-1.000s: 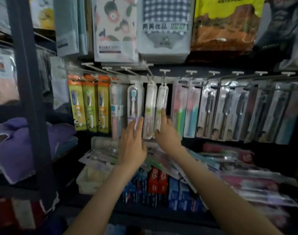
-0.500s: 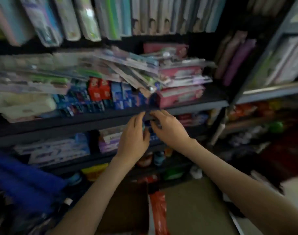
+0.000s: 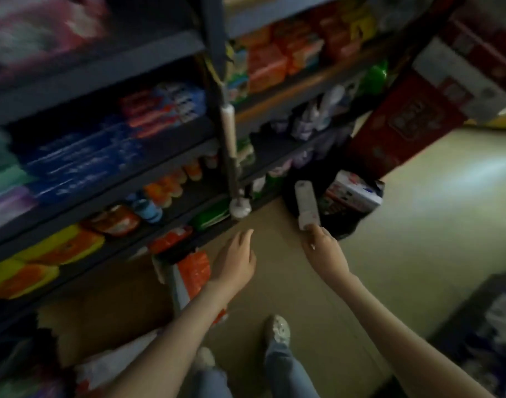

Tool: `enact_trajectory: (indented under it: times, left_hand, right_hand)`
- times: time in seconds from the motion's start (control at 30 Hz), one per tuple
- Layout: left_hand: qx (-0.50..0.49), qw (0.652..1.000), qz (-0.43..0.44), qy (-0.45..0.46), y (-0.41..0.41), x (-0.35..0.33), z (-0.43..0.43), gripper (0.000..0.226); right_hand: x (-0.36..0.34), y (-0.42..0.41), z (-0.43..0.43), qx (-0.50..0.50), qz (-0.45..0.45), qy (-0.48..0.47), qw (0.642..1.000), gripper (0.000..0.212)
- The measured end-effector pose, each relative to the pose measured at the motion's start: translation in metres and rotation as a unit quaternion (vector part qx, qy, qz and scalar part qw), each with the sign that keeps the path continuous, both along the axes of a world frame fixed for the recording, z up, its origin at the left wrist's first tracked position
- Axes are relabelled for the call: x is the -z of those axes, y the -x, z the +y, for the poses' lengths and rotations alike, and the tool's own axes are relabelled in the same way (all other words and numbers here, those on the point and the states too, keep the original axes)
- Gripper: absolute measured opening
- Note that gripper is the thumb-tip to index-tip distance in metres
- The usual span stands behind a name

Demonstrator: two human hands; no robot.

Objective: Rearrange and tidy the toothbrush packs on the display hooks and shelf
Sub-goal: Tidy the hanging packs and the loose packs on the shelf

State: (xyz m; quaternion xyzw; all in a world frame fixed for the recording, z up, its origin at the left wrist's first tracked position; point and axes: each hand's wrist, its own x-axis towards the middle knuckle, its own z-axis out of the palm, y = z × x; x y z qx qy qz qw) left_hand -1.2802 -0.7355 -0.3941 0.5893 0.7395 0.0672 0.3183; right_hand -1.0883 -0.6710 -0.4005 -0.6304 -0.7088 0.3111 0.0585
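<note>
Toothbrush pack (image 3: 305,203), white and blurred, sits pinched in the right hand (image 3: 323,251) grip, low over the floor (image 3: 418,225) beside the shelving (image 3: 171,165). The left hand (image 3: 237,257) hangs spread, empty. Relocation seems under way; next, the pack likely needs lifting to a hook.

Left hand (image 3: 238,255) hangs open; right hand (image 3: 322,249) pinches a white pack (image 3: 306,203)

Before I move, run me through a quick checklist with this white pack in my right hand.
1. Right hand grips white pack: ok, pinched at its lower end.
2. Left hand free: ok, open, empty.
3. Display hooks in sight: not ok, view points at low shelves and floor.
4. Pack undamaged: cannot tell, blurred.
5. Pack clear of black bin: cannot tell, they overlap in view.
</note>
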Motion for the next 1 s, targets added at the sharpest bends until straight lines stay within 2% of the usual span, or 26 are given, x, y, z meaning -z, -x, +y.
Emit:
enact_trajectory:
  times: [0.13, 0.27, 0.37, 0.53, 0.77, 0.83, 0.9, 0.93, 1.0]
  left_hand:
    - [0.068, 0.997, -0.017, 0.02, -0.067, 0.06, 0.039, 0.051]
    - [0.15, 0.987, -0.029, 0.054, -0.111, 0.18, 0.08, 0.051]
    - [0.198, 0.977, -0.027, 0.077, -0.131, 0.287, 0.104, 0.053]
    - [0.254, 0.964, 0.037, 0.062, -0.151, 0.45, 0.134, 0.055]
    - [0.283, 0.954, 0.048, 0.091, -0.173, 0.646, 0.164, 0.066]
    - [0.27, 0.957, 0.041, 0.096, -0.175, 0.677, 0.17, 0.064]
    - [0.253, 0.961, 0.032, 0.105, -0.174, 0.692, 0.173, 0.062]
    - [0.247, 0.963, 0.032, 0.105, -0.174, 0.692, 0.174, 0.062]
    - [0.246, 0.962, 0.026, 0.115, -0.178, 0.67, 0.175, 0.063]
  right_hand:
    - [0.065, -0.083, 0.006, 0.105, -0.036, 0.061, 0.992, 0.037]
    - [0.176, -0.137, 0.01, 0.189, -0.056, 0.091, 0.976, 0.046]
    - [0.285, -0.162, 0.022, 0.209, -0.084, 0.116, 0.967, 0.054]
    - [0.475, -0.183, 0.049, 0.211, -0.074, 0.168, 0.96, 0.069]
    - [0.692, -0.229, 0.103, 0.234, -0.113, 0.172, 0.95, 0.07]
    - [0.721, -0.234, 0.114, 0.253, -0.139, 0.156, 0.945, 0.062]
    - [0.73, -0.223, 0.113, 0.22, -0.153, 0.17, 0.948, 0.042]
    - [0.727, -0.214, 0.109, 0.183, -0.142, 0.182, 0.956, 0.032]
    - [0.704, -0.195, 0.092, 0.147, -0.062, 0.203, 0.966, 0.016]
